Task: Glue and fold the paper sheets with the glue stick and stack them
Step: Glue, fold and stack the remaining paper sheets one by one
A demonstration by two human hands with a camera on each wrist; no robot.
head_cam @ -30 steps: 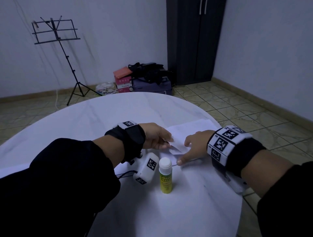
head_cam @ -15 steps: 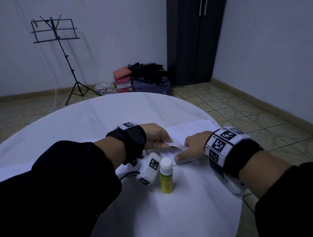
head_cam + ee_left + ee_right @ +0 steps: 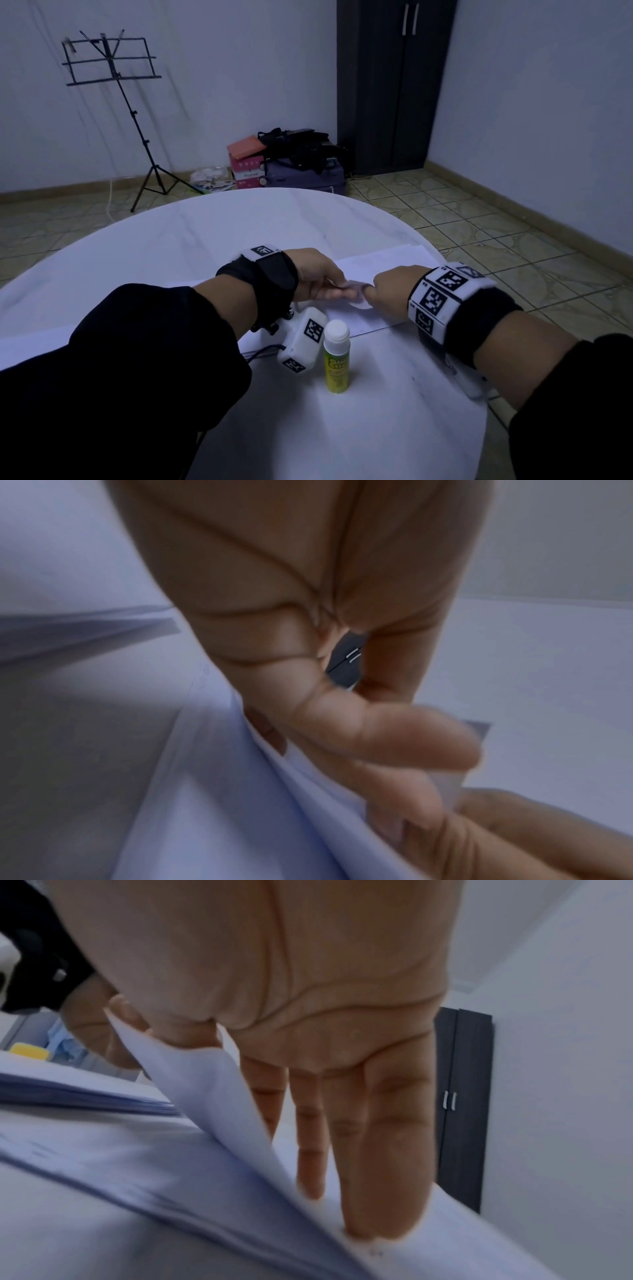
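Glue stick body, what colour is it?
Yellow-green, with a white cap; the glue stick shows best in the head view.

The person wore black sleeves [image 3: 154, 342] on both arms. A black strap [image 3: 274, 277] with a small white coded tag wrapped the left wrist, a white coded box [image 3: 303, 339] with a dark cable beneath. A wide white coded band [image 3: 445, 298] over black cuff circled the right wrist.

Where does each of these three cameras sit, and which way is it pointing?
Head: worn on the head, looking forward and down at the table, glue stick, both forearms and hands.
Left wrist: under the left hand, looking along its fingers pinching the paper.
Right wrist: under the right hand, looking along fingers pressing the stack; its thumb lifts the sheet.
Shared: all show the paper; the wardrobe appears in each.
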